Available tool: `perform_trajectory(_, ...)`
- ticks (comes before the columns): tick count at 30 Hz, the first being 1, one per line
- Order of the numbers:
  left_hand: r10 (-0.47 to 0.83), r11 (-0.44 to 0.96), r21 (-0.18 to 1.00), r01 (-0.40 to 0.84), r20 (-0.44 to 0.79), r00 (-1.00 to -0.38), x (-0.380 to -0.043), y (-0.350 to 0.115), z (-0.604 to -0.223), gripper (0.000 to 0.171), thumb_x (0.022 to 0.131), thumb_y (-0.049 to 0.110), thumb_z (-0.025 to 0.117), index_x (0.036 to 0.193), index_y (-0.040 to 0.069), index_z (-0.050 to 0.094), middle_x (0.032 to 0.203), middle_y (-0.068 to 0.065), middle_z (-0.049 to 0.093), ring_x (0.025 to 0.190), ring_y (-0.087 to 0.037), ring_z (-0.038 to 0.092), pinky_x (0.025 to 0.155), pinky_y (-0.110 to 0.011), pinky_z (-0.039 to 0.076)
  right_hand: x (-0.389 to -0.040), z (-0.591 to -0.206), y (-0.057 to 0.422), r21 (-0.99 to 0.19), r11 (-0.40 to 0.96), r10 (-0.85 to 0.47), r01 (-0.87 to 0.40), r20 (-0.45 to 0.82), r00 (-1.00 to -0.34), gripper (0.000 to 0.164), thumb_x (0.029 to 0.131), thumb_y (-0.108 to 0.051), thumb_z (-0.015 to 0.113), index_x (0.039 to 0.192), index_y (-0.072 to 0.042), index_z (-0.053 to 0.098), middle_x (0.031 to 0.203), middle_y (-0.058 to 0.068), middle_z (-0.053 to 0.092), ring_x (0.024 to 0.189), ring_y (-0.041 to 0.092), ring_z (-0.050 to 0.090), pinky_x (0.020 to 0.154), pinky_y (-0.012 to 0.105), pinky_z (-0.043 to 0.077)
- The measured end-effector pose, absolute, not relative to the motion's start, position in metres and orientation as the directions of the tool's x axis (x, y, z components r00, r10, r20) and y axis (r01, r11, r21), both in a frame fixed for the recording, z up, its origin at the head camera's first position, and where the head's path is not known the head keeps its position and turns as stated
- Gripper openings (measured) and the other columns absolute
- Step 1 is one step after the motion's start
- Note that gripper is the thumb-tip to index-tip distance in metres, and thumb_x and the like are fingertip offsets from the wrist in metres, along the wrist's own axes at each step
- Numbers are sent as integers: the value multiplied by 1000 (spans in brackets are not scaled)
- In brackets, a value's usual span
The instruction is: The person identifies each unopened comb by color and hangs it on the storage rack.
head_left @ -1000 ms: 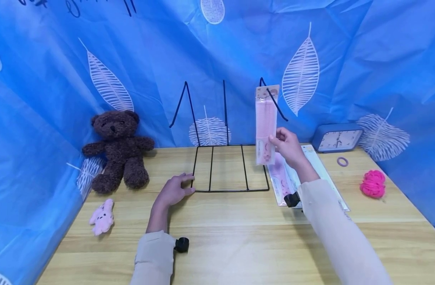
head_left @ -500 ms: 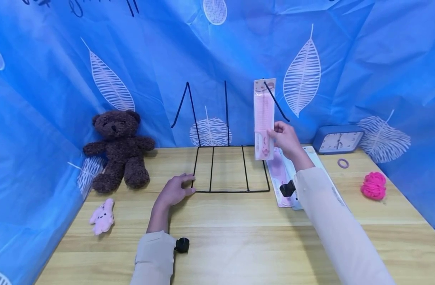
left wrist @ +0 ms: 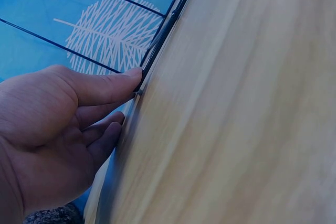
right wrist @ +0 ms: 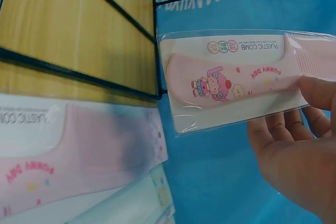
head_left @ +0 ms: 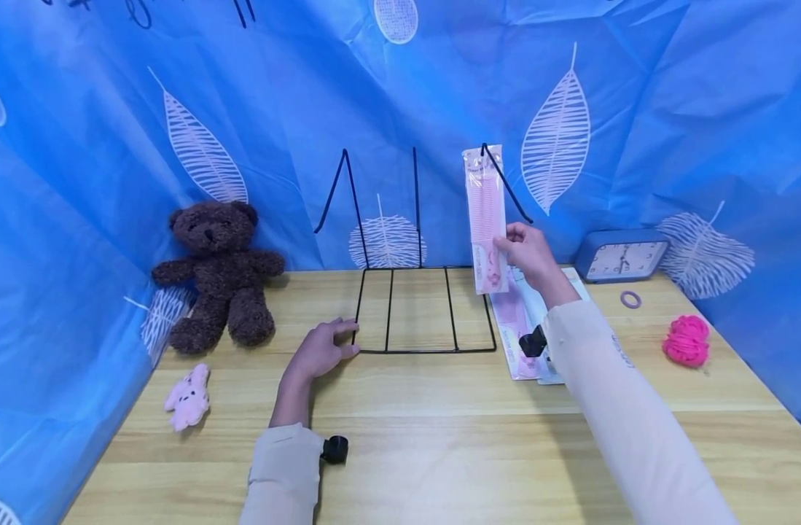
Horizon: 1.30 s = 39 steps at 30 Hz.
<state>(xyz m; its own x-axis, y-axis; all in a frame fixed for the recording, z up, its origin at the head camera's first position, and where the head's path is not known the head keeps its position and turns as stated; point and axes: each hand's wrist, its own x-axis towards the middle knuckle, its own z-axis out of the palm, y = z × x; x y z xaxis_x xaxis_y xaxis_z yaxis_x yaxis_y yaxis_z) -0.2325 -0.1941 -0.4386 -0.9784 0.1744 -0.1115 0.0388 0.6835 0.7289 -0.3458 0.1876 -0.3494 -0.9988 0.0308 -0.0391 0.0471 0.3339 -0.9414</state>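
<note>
A black wire rack (head_left: pixel 421 352) with upright hooks stands on the wooden table. My left hand (head_left: pixel 321 350) pinches its front left corner; in the left wrist view the thumb (left wrist: pixel 113 85) lies on the wire with the other fingers below. My right hand (head_left: pixel 530 255) holds a pink packaged comb (head_left: pixel 485 219) upright, thumb in front and fingers behind its lower right edge. The comb's card top overlaps the bend of the right hook (head_left: pixel 508 182). Another packaged pink comb (right wrist: pixel 100 145) lies on the table under my right forearm, partly over a pale blue-green package (right wrist: pixel 131 203).
A brown teddy bear (head_left: pixel 219 273) sits at the back left, a small pink plush (head_left: pixel 189 397) before it. To the right are a blue clock (head_left: pixel 623 255), a purple ring (head_left: pixel 630 300) and a bright pink yarn bundle (head_left: pixel 687 340). Blue cloth (head_left: pixel 439 73) hangs behind.
My right hand has raised the packaged comb slightly and shifted it left, its top now at the right hook's bend. My left hand stays on the rack corner.
</note>
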Motion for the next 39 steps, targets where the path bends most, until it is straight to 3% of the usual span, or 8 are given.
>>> perform_trajectory(13, 176, 680, 731, 49, -98, -980, -233, -194, -438, 47, 96, 10, 70, 142, 3, 59, 159, -22, 35, 148, -44, 26, 119, -58, 23, -344, -359, 191, -945, 320, -17, 63, -72, -997, 34, 107, -23, 54, 132, 0, 55, 121, 16, 58, 110, 26, 53, 98, 44, 47)
perform_trajectory(19, 182, 688, 724, 52, -102, -978, -233, -194, -439, 48, 96, 11, 70, 142, 4, 59, 160, -22, 34, 148, -44, 26, 119, -59, 22, -344, -363, 192, -946, 323, -30, 23, -35, -999, 29, 106, -20, 54, 127, 1, 56, 114, 13, 59, 106, 24, 55, 95, 46, 49)
perform_trajectory(29, 178, 682, 730, 51, -98, -979, -231, -194, -438, 47, 96, 10, 70, 141, 3, 59, 159, -22, 35, 148, -44, 26, 119, -59, 22, -340, -350, 190, -963, 267, -41, -31, 20, -999, 32, 107, -23, 54, 131, -3, 54, 125, 17, 59, 110, 27, 56, 96, 43, 47)
perform_trajectory(39, 173, 678, 733, 44, -101, -980, -230, -193, -438, 46, 96, 9, 70, 141, 3, 60, 159, -23, 35, 148, -45, 26, 119, -59, 22, -334, -345, 186, -972, 227, -72, -63, 48, -996, 28, 107, -22, 53, 126, -1, 53, 129, 20, 58, 113, 28, 57, 100, 46, 48)
